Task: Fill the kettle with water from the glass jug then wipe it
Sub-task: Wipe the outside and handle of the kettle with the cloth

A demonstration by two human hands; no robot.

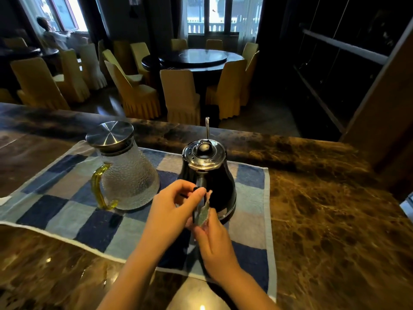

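While held, kettle spout away.

- A black kettle stands upright on a blue-and-grey checked towel spread over the bench. Its shiny metal lid, topped by a round knob, is closed, and a thin straight spout rises on its far side. Its dark handle faces the camera.
- A glass jug with a dimpled, cone-shaped body stands upright on the same towel, just left of the kettle and apart from it. A flat brushed-metal lid caps it, and its yellow-green handle points toward the camera and left.
- A small crumpled cloth, grey-green with a pinkish edge, is pressed against the kettle's handle.
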